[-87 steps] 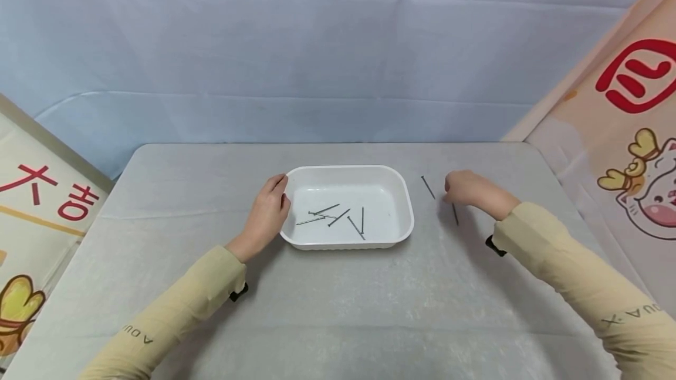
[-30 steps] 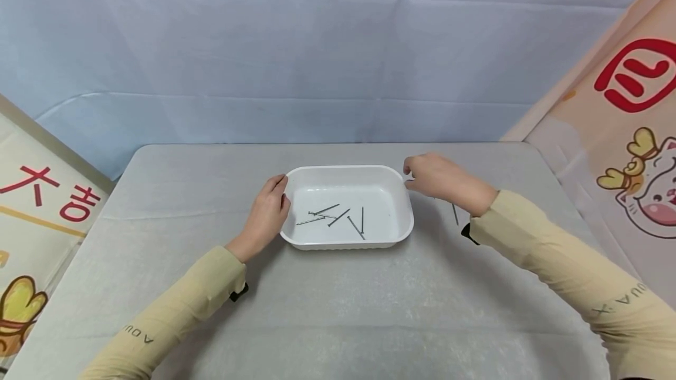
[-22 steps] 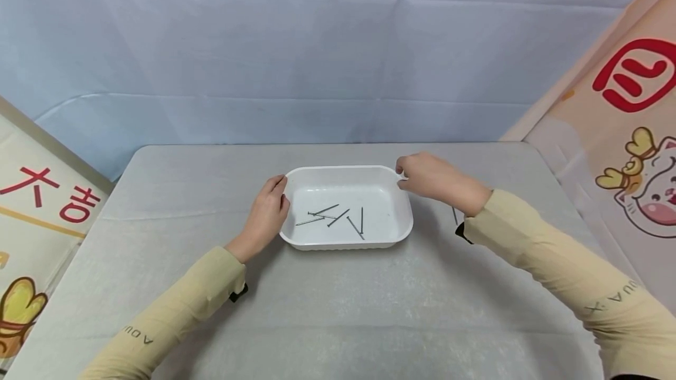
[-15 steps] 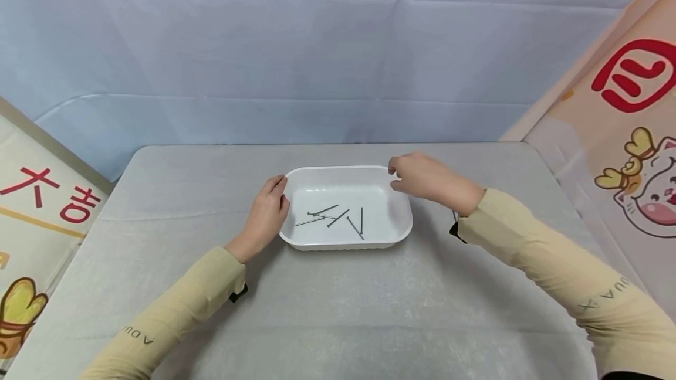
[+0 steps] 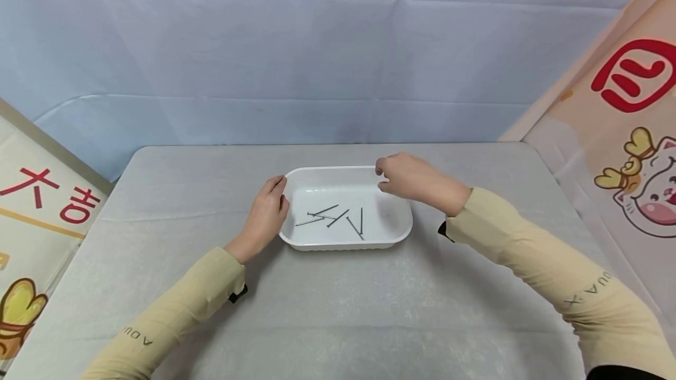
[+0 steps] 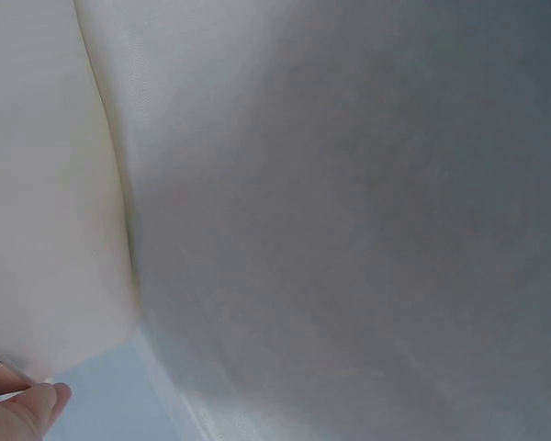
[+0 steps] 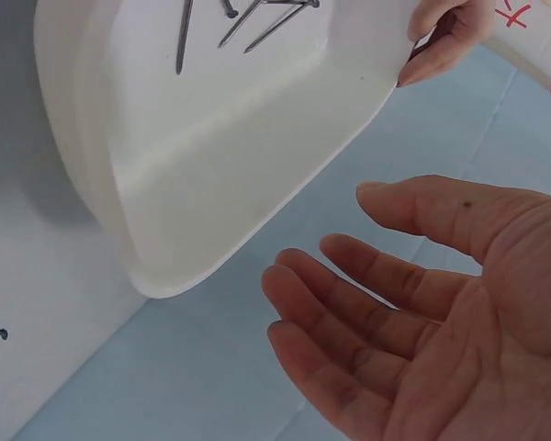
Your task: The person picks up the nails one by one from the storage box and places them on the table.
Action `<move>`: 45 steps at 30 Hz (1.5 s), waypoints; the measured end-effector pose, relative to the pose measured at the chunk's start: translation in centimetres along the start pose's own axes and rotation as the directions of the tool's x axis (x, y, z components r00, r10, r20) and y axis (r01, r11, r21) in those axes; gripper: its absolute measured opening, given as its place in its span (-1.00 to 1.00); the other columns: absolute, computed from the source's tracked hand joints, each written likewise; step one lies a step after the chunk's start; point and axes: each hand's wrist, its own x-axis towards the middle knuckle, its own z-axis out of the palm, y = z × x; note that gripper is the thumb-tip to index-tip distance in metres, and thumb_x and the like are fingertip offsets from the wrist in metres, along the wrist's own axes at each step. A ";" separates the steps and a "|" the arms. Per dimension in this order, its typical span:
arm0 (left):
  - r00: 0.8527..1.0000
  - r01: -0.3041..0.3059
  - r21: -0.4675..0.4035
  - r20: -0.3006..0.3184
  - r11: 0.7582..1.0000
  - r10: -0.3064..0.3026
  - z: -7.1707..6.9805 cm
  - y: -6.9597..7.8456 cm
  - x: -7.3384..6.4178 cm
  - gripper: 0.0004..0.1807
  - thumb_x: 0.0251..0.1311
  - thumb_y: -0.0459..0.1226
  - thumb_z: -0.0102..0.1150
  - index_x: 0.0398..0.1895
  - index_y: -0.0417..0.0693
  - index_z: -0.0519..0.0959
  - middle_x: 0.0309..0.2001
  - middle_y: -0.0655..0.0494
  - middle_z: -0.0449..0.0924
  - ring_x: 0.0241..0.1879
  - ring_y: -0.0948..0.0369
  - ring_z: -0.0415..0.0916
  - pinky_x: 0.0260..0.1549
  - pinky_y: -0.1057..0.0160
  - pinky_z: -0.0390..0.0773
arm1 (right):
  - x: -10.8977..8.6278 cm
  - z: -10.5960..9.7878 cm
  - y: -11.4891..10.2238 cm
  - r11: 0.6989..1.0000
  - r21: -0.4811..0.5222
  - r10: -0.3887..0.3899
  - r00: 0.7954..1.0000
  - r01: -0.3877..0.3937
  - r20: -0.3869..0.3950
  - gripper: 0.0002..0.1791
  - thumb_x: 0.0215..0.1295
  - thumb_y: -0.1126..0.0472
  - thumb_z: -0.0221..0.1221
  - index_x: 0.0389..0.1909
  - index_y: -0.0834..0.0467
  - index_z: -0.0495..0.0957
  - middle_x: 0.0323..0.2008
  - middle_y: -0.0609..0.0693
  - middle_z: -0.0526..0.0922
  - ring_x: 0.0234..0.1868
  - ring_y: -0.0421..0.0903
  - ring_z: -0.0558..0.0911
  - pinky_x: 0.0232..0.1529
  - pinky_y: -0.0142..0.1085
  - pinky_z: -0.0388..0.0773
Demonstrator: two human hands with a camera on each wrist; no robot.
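Slim dark-grey metal nails (image 5: 361, 220), six by my count, lie scattered, some of them crossing, on the floor of the shallow white oblong tray (image 5: 338, 176), which stands on the pale grey table (image 5: 343, 309). From my end I have the left hand (image 5: 266, 216) at the tray's left side, thumb and fingers pinching the rim. My right hand (image 5: 414, 180) hangs over the far right corner; the right wrist view shows me its palm bare, thumb and loosely bent fingers apart, nothing held. That view also gives me a loose nail (image 7: 2, 333) on the table outside the tray, cut off by the picture's edge; I cannot find it in the head view.

I judge the step in hand to be a reach in towards the nails while the left hand steadies the tray. If so, the next move calls for dropping the right hand inside the rim and pinching a single nail by its shank, best one clear of the crossed group, without dragging its neighbours.
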 end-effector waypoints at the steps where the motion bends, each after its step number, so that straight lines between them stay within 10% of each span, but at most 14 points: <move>1: 1.000 -0.001 0.001 -0.002 1.000 0.001 0.0 0.0 0.0 -0.58 0.15 -0.52 -0.09 0.12 -0.50 0.34 0.12 -0.27 0.34 0.10 -0.07 0.35 -0.03 0.09 0.47 | 0.0 0.0 -0.1 1.000 -0.002 -0.002 1.000 0.002 0.000 -0.69 0.16 0.27 0.11 -0.08 0.31 0.52 -0.15 0.17 0.61 -0.24 -0.01 0.57 -0.25 -0.15 0.51; 21: 1.000 -0.002 0.001 0.006 1.000 0.002 0.0 -0.1 -0.1 -0.58 0.16 -0.51 -0.10 0.12 -0.50 0.34 0.13 -0.28 0.33 0.11 -0.08 0.34 -0.02 0.08 0.46 | 0.8 0.4 -2.0 0.999 0.000 -0.052 0.999 0.052 0.000 -0.69 0.17 0.26 0.11 -0.06 0.28 0.52 -0.14 0.12 0.60 -0.21 -0.03 0.56 -0.24 -0.19 0.50; 45: 1.000 -0.005 0.005 -0.009 1.000 0.005 0.0 0.0 0.0 -0.58 0.15 -0.51 -0.08 0.11 -0.51 0.35 0.12 -0.28 0.34 0.11 -0.08 0.35 -0.02 0.08 0.46 | 3.2 1.7 -3.0 0.952 0.051 -0.302 0.953 0.301 0.023 -0.74 0.19 0.30 0.11 -0.10 0.28 0.53 -0.11 0.14 0.58 -0.12 -0.03 0.56 -0.10 -0.23 0.48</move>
